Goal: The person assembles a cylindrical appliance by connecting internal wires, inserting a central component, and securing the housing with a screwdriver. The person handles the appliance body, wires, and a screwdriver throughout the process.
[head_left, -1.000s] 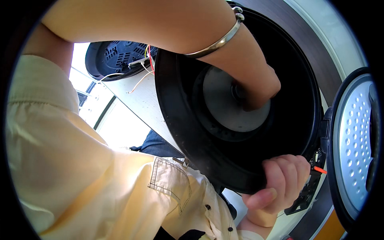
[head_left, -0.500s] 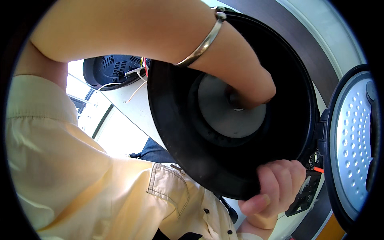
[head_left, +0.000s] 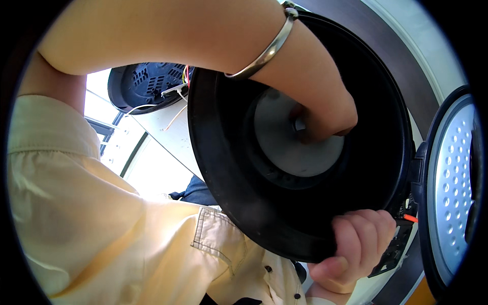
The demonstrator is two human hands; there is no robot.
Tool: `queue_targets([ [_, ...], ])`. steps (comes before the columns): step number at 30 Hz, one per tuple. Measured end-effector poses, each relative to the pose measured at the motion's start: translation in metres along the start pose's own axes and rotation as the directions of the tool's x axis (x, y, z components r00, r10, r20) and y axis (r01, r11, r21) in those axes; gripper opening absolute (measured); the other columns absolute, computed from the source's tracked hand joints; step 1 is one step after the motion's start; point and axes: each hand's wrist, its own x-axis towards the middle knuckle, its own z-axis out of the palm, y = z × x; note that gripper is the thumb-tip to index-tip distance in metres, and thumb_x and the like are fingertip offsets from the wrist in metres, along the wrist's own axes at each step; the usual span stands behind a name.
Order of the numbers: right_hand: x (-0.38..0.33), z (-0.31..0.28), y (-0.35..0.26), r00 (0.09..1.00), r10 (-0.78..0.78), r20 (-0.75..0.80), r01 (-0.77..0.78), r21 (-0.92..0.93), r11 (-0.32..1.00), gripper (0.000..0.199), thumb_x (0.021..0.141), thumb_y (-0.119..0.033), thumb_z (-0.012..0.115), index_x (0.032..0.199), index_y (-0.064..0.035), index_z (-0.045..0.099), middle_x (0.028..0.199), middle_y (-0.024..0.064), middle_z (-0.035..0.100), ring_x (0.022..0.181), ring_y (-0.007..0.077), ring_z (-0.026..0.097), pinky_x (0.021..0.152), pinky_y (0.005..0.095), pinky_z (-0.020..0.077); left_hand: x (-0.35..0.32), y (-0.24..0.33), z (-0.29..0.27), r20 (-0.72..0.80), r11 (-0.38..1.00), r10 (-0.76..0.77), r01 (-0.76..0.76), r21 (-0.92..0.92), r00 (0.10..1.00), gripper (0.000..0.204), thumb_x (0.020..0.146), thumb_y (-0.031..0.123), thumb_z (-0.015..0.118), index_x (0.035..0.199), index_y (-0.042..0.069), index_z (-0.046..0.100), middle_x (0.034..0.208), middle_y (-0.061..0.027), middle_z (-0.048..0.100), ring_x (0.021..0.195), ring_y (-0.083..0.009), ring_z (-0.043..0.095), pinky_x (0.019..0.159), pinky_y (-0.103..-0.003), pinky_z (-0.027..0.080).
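The black rice cooker body (head_left: pixel 213 173) is tilted toward me, its opening facing up. Inside it sits a round grey heating plate (head_left: pixel 277 132) with a hole at its middle. My left hand (head_left: pixel 333 119), a metal bangle on its wrist, reaches down into the body. Its fingers are curled in at the plate's centre, beside a small light spot; the fingertips and whatever they pinch are mostly hidden in shadow. At the lower right my right hand (head_left: pixel 358 244) grips the body's rim, fingers over the edge and thumb outside.
Attached at the right is the open lid (head_left: pixel 450 183) with a dimpled metal inner plate. A black slotted base (head_left: pixel 147 86) with loose wires lies at the upper left, by the pale table edge (head_left: pixel 168 132). An orange-red wire end (head_left: pixel 410 218) shows beside the hinge.
The cooker body and lid have shifted slightly to the right, with both hands. My left fingers have turned a little at the plate's centre, where a light spot now shows.
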Motion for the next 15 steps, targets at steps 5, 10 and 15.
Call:
queue_targets([
  [5, 0.002, 0.002, -0.007, 0.999, 0.032, -0.021, -0.033, -0.046, 0.998, 0.045, 0.091, -0.037, 0.029, 0.072, -0.0064, 0.057, 0.072, 0.0088, 0.058, 0.068, 0.0222, 0.055, 0.065, 0.0347, 0.0442, 0.003, -0.007, -0.001, 0.066, 0.995, 0.069, -0.063, -0.081, 0.995, 0.025, 0.077, 0.009, 0.067, 0.101, 0.005, 0.06, 0.1, -0.0126, 0.06, 0.093, -0.025, 0.06, 0.077, -0.034, 0.053],
  [10, 0.003, 0.005, -0.001, 0.998, -0.049, -0.041, 0.048, -0.009, 0.999, 0.046, 0.09, -0.039, 0.032, 0.071, -0.0058, 0.057, 0.068, 0.0088, 0.057, 0.063, 0.0217, 0.055, 0.06, 0.0335, 0.0435, 0.006, -0.015, 0.005, 0.031, 0.99, 0.048, -0.043, -0.135, 0.998, 0.022, 0.077, 0.007, 0.065, 0.098, 0.004, 0.061, 0.096, -0.0139, 0.06, 0.089, -0.0245, 0.061, 0.074, -0.032, 0.053],
  [15, 0.004, 0.002, 0.002, 0.989, -0.147, -0.014, 0.147, 0.054, 0.988, 0.049, 0.092, -0.044, 0.033, 0.069, -0.0064, 0.056, 0.063, 0.0074, 0.054, 0.061, 0.0204, 0.054, 0.057, 0.0312, 0.0412, -0.01, -0.017, 0.009, -0.038, 0.987, -0.05, 0.044, -0.152, 0.998, 0.021, 0.077, 0.006, 0.064, 0.098, 0.003, 0.061, 0.094, -0.0146, 0.061, 0.086, -0.0246, 0.062, 0.073, -0.032, 0.053],
])
